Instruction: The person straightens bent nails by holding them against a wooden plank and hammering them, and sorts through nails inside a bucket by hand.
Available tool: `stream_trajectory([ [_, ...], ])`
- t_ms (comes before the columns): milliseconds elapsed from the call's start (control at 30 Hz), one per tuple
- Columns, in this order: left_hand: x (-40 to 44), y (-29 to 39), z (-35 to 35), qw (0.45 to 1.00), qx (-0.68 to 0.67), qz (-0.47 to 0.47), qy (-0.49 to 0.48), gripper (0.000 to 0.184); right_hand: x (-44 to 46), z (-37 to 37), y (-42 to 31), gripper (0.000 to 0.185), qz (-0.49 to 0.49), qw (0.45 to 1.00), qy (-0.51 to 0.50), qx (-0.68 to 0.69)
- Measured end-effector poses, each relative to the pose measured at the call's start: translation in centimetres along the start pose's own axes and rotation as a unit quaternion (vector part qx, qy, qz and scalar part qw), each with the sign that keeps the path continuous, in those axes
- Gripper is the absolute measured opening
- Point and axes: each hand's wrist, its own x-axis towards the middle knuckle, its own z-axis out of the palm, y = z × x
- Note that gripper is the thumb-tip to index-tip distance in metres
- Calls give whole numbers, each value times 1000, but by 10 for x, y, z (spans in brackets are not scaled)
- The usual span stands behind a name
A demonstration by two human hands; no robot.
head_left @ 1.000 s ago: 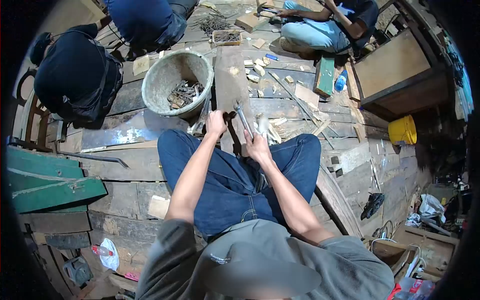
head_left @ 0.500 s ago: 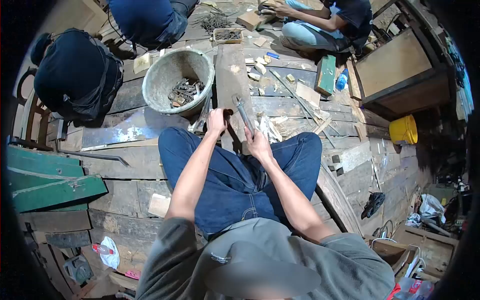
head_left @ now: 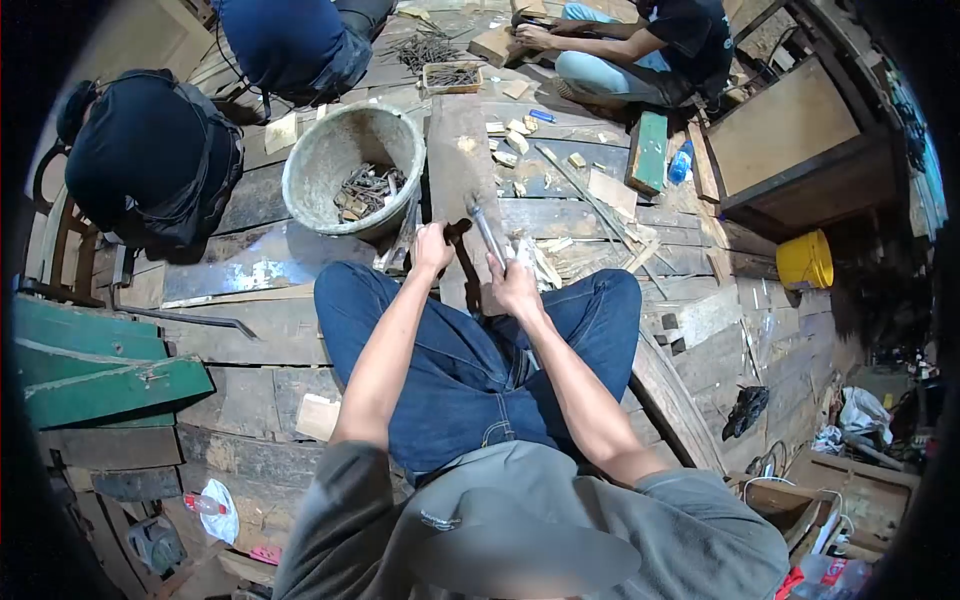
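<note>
My right hand (head_left: 516,288) is closed around the handle of a hammer (head_left: 488,232), its grey shaft slanting up and away over a long wooden plank (head_left: 462,150). The hammer's head is small and slightly blurred. My left hand (head_left: 433,248) is closed at the plank's left edge, opposite the hammer; whatever lies in its fingers is too small or hidden. A dark patch, perhaps a shadow, shows on the plank beside it. Close to the left hand stands a large grey bucket (head_left: 310,170) with rusty metal pieces (head_left: 370,192) in the bottom.
Wood scraps (head_left: 545,262) and thin strips lie right of the plank. A small tray of nails (head_left: 452,78) sits at its far end. Two people sit at the far side, and a dark backpack (head_left: 150,160) is at left. A yellow bucket (head_left: 805,260) stands at right.
The view has shifted slightly. The hammer stays over the plank with only a small change in tilt, and my left hand keeps its place. The far-right person's hands have moved a little.
</note>
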Motion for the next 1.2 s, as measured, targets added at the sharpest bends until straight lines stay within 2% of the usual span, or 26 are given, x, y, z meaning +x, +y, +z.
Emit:
stream_trajectory([
  [33, -4, -2, 0, 1000, 1, -2, -2, 25, 6, 8, 6, 57, -26, 999, 29, 21],
  [133, -6, -3, -2, 998, 35, 49, 21, 21, 1, 0, -1, 57, -52, 995, 33, 83],
  [267, -5, 4, -3, 999, -27, -36, -1, 24, 25, 26, 27, 58, -38, 997, 47, -38],
  [300, -6, 10, -8, 999, -22, -40, -10, 23, 26, 17, 19, 58, -20, 999, 21, -19],
  [367, -11, 29, -26, 998, 0, -53, -16, 22, 19, -2, -5, 57, -17, 999, 43, 25],
  [467, -5, 3, -4, 999, 33, -8, 2, 20, 17, 0, -5, 59, -51, 996, 67, 42],
  [533, -4, 2, -4, 1000, 3, -22, -2, 18, 27, 15, 16, 60, -41, 997, 56, 25],
  [567, -3, 5, -3, 999, -14, -28, -4, 17, 41, 32, 40, 61, -52, 996, 67, -32],
  [667, -2, 8, -6, 999, -27, -38, -15, 16, 38, 7, 20, 61, -15, 998, 56, -8],
  [700, -1, 6, -3, 999, -22, -26, 1, 16, 36, 1, 17, 60, -40, 997, 45, 38],
  [733, -2, 3, 0, 1000, -14, -14, 13, 15, 37, 3, 19, 57, -63, 995, 75, 30],
  [800, 0, 0, 1, 1000, -3, -7, 12, 14, 31, 1, 13, 53, -64, 994, 79, 46],
  [867, 1, -1, 3, 1000, -10, -2, 8, 13, 48, 33, 48, 53, -60, 994, 87, -31],
  [900, -5, 16, -14, 997, -50, -48, -35, 12, 50, 34, 48, 53, -59, 992, 92, -70],
  [1000, -1, 1, 0, 1000, -21, -15, -9, 12, 52, 20, 54, 58, 39, 998, -10, 54],
  [1100, -6, 13, -10, 999, -24, -36, -25, 16, 54, 31, 86, 59, 46, 996, 6, 72],
  [1167, -2, 13, -10, 999, -28, -33, -29, 16, 54, 43, 108, 53, -80, 986, 134, 64],
  [1200, -1, 11, -8, 999, -27, -31, -35, 15, 44, 33, 99, 57, -13, 994, 75, 84],
])
